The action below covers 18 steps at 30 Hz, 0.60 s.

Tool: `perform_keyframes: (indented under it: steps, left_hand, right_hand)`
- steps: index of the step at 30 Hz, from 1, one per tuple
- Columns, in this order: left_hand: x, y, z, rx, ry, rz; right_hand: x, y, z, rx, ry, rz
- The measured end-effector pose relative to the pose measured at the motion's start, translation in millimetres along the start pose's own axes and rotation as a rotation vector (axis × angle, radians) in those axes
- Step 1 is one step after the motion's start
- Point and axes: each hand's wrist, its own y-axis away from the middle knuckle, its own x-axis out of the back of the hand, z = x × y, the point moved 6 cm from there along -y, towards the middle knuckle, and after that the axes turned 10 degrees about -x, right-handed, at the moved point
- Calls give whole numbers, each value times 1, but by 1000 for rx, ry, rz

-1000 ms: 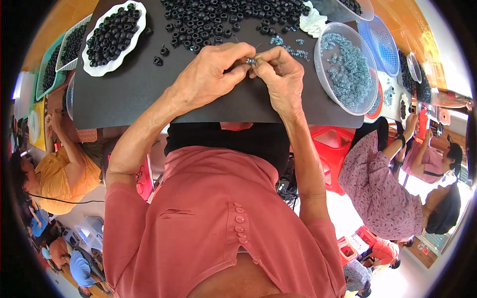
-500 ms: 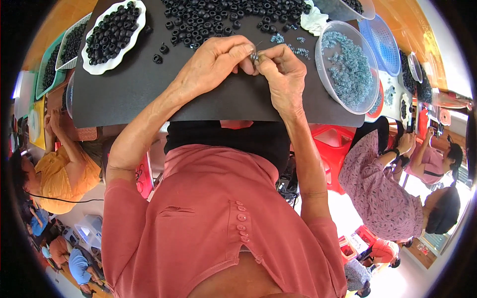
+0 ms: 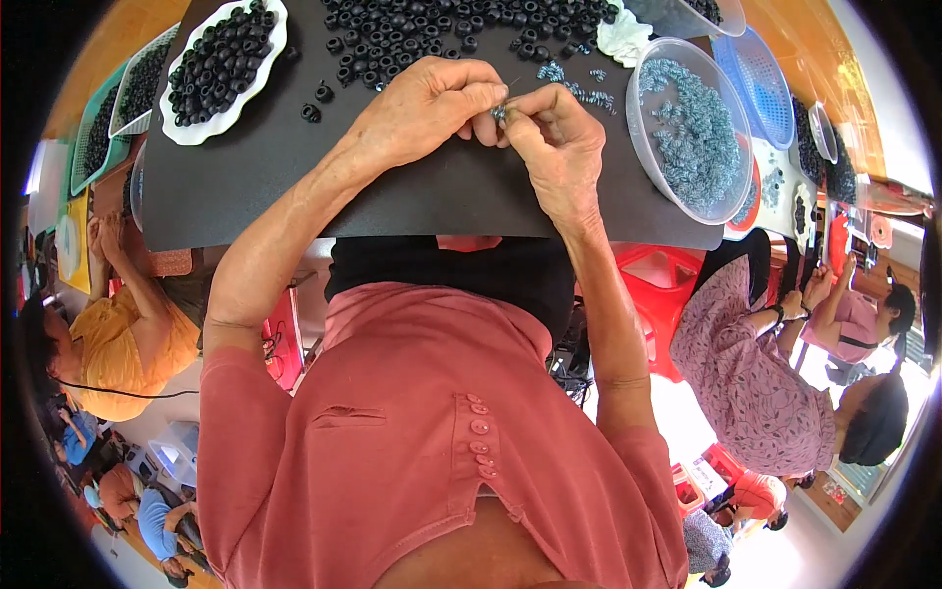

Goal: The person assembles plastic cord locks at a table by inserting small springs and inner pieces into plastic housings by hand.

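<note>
My left hand (image 3: 432, 110) and my right hand (image 3: 559, 142) meet above the dark table (image 3: 422, 211), fingertips almost touching. Between them they pinch a small blue-grey metal coil spring (image 3: 499, 114), mostly covered by the fingers. A thin dark wire-like end pokes up beside it. Just beyond my right hand lie several loose springs (image 3: 589, 97). To its right stands a clear round tub (image 3: 640, 128) holding a heap of the same springs. Black hollow round pieces (image 3: 392, 39) spread over the table beyond my left hand.
A white scalloped plate (image 3: 189, 134) of black pieces stands at the far left. Crumpled white tissue (image 3: 621, 37) lies near a blue basket (image 3: 760, 83) at the far right. People sit close on both sides, one in a yellow shirt (image 3: 137, 339), another in a patterned top (image 3: 756, 383).
Both hands stay together at nearly the same spot, still pinching the spring. My left hand has lifted slightly away from me, and the fingers have shifted a little.
</note>
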Motion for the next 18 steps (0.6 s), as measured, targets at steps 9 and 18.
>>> perform_keyframes:
  steps: [9, 18]
  left_hand:
    - [2, 1, 16, -108, -117, 0]
    - [2, 0, 13, -109, -130, -37]
  right_hand:
    - [0, -2, 3, -26, -41, -12]
    - [-1, -1, -1, 18, 45, 14]
